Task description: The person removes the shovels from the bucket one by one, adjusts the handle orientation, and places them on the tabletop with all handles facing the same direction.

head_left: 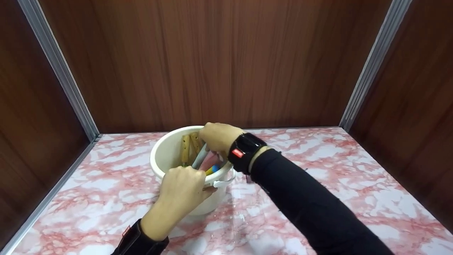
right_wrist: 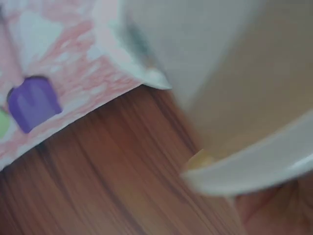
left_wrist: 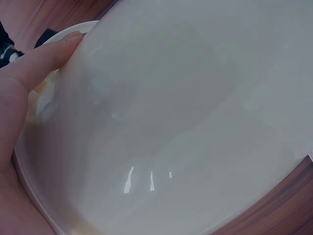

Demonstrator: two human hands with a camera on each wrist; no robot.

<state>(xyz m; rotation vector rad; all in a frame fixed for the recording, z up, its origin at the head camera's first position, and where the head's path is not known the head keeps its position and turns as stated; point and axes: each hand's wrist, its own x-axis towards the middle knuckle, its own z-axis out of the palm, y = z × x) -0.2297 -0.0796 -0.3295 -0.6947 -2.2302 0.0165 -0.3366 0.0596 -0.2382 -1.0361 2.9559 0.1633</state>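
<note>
A white bucket stands on the marbled tabletop with several tools in it. My left hand grips its near rim; in the left wrist view the thumb lies against the white wall. My right hand reaches over the far right rim with curled fingers and holds a pale grey, long tool, its lower end hidden inside. Beside that tool are a pink piece and a yellow-and-blue handle. Two wooden handles lean against the far inner wall. The right wrist view is blurred.
A small purple shovel head with a pink handle lies on the table right of the bucket, near a green piece. Brown wood-grain panels enclose the table at the back and both sides. A white bucket handle hangs at the rim.
</note>
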